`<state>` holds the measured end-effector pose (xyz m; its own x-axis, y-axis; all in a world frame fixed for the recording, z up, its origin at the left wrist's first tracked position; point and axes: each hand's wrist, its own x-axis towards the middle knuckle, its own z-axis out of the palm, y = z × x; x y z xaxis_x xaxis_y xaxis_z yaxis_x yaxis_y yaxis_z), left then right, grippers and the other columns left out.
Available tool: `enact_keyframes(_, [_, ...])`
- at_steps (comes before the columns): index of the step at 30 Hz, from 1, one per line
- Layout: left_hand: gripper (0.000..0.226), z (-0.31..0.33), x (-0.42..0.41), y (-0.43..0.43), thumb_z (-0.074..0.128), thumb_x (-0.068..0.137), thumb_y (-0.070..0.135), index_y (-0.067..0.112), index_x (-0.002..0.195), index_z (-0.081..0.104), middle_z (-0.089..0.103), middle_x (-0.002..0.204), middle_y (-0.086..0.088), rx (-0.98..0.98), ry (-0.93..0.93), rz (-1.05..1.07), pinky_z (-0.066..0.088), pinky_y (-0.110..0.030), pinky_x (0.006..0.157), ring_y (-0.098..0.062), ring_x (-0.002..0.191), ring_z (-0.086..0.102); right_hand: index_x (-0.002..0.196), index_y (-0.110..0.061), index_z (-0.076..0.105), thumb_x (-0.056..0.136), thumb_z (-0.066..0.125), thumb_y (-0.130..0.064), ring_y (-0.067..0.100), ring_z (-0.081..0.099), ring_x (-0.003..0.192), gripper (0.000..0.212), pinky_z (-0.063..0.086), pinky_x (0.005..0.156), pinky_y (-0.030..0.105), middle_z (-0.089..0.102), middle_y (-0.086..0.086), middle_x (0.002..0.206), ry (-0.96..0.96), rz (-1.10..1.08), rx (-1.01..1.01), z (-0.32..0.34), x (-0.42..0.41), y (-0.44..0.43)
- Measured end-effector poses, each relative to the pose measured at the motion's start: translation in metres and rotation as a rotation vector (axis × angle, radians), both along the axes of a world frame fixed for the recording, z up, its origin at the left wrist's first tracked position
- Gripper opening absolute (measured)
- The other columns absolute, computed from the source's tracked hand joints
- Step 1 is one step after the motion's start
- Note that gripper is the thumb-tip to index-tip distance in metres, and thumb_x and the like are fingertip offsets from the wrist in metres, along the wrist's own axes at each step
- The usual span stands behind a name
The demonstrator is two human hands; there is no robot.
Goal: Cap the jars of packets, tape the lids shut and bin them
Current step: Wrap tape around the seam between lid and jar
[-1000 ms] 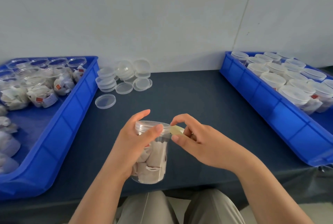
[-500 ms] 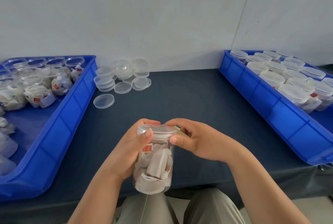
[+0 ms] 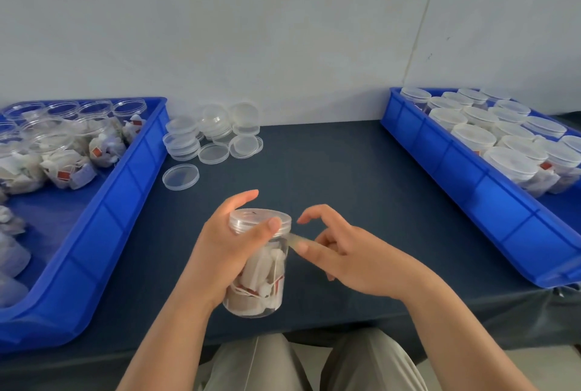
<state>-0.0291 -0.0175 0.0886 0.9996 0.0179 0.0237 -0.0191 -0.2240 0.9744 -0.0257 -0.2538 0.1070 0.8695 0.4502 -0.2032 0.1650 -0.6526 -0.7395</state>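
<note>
While the left hand (image 3: 226, 249) wraps the jar (image 3: 261, 280) high up, thumb pressed on the lid (image 3: 257, 217) rim, the jar hangs over the table's (image 3: 330, 176) near edge, between left bin (image 3: 125, 202) and right bin (image 3: 471, 189). Probable reason: the lid must not turn during taping. Right hand (image 3: 352, 258) pinches the tape's (image 3: 295, 239) free end at the thumb, index lifted. Tape's other end meets the jar wall just under the lid, beside the left thumb tip.

I was looking at a small packing workshop: a dark-covered table (image 3: 330, 170) against a bare white wall (image 3: 283, 29), with a blue bin (image 3: 125, 195) of open jars (image 3: 63, 151) on the left. Loose lids (image 3: 213, 136) were stacked beside it, and a second blue bin (image 3: 456, 170) of capped jars (image 3: 509, 161) sat on the right.
</note>
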Motion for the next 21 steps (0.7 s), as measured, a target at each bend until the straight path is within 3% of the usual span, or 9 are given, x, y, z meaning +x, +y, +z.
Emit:
enact_keyframes(2, [0.080, -0.001, 0.000, 0.003, 0.078, 0.055, 0.080, 0.058, 0.129, 0.060, 0.069, 0.121, 0.021, 0.004, 0.016, 0.005, 0.057, -0.023, 0.081, 0.005, 0.104, 0.069, 0.123, -0.057, 0.049, 0.103, 0.042, -0.068, 0.012, 0.068, 0.080, 0.023, 0.053, 0.070, 0.024, 0.069, -0.009, 0.097, -0.039, 0.012, 0.000, -0.001, -0.004, -0.002])
enact_keyframes(4, [0.084, -0.004, -0.001, 0.004, 0.082, 0.052, 0.078, 0.059, 0.130, 0.059, 0.070, 0.121, 0.018, -0.026, 0.040, -0.031, 0.058, -0.024, 0.082, 0.002, 0.105, 0.070, 0.117, -0.052, 0.060, 0.110, 0.042, -0.056, 0.001, 0.063, 0.082, 0.020, 0.047, 0.069, 0.015, 0.065, -0.026, 0.093, -0.125, 0.016, 0.000, -0.003, -0.005, 0.000])
enact_keyframes(6, [0.093, -0.008, -0.003, 0.004, 0.089, 0.048, 0.074, 0.061, 0.134, 0.056, 0.072, 0.120, 0.019, -0.035, 0.059, -0.082, 0.059, -0.027, 0.085, -0.001, 0.108, 0.071, 0.114, -0.046, 0.066, 0.112, 0.044, -0.047, -0.003, 0.057, 0.088, 0.022, 0.041, 0.074, 0.010, 0.062, -0.030, 0.095, -0.233, -0.009, -0.012, -0.005, -0.005, 0.002])
enact_keyframes(9, [0.096, -0.011, -0.005, 0.003, 0.094, 0.048, 0.062, 0.062, 0.136, 0.054, 0.073, 0.119, 0.017, -0.031, 0.046, -0.081, 0.059, -0.032, 0.092, -0.006, 0.110, 0.072, 0.112, -0.041, 0.070, 0.111, 0.049, -0.044, 0.006, 0.056, 0.094, 0.022, 0.045, 0.081, 0.019, 0.060, -0.015, 0.098, -0.326, -0.032, -0.058, -0.007, -0.005, 0.004])
enact_keyframes(11, [0.092, -0.013, -0.006, 0.000, 0.091, 0.051, 0.063, 0.064, 0.134, 0.052, 0.071, 0.118, 0.024, 0.031, 0.001, -0.057, 0.058, -0.027, 0.087, 0.000, 0.108, 0.069, 0.117, -0.045, 0.069, 0.110, 0.049, -0.049, 0.006, 0.057, 0.092, 0.022, 0.049, 0.082, 0.024, 0.056, -0.015, 0.099, -0.353, -0.072, -0.111, -0.010, -0.007, 0.006])
enact_keyframes(14, [0.088, -0.015, -0.008, -0.005, 0.086, 0.053, 0.070, 0.061, 0.134, 0.052, 0.063, 0.120, 0.036, 0.116, -0.091, 0.022, 0.055, -0.014, 0.077, 0.010, 0.110, 0.063, 0.122, -0.047, 0.067, 0.110, 0.047, -0.048, 0.007, 0.055, 0.084, 0.023, 0.049, 0.070, 0.028, 0.049, -0.015, 0.099, -0.479, -0.153, -0.182, -0.016, -0.014, 0.016])
enact_keyframes(17, [0.085, -0.019, -0.012, -0.016, 0.082, 0.054, 0.075, 0.053, 0.131, 0.054, 0.058, 0.120, 0.040, 0.221, -0.193, 0.119, 0.047, 0.000, 0.076, 0.013, 0.113, 0.058, 0.121, -0.046, 0.064, 0.111, 0.042, -0.044, 0.011, 0.055, 0.077, 0.024, 0.034, 0.052, 0.024, 0.046, -0.011, 0.099, -0.559, -0.246, -0.314, -0.021, -0.015, 0.024])
enact_keyframes(21, [0.077, -0.012, -0.019, -0.025, 0.086, 0.057, 0.070, 0.048, 0.124, 0.057, 0.059, 0.116, 0.043, 0.291, -0.249, 0.223, 0.048, -0.009, 0.077, 0.015, 0.109, 0.057, 0.110, -0.042, 0.060, 0.111, 0.043, -0.039, 0.012, 0.053, 0.066, 0.018, 0.025, 0.045, 0.025, 0.041, -0.009, 0.094, -0.568, -0.314, -0.325, -0.032, -0.007, 0.032])
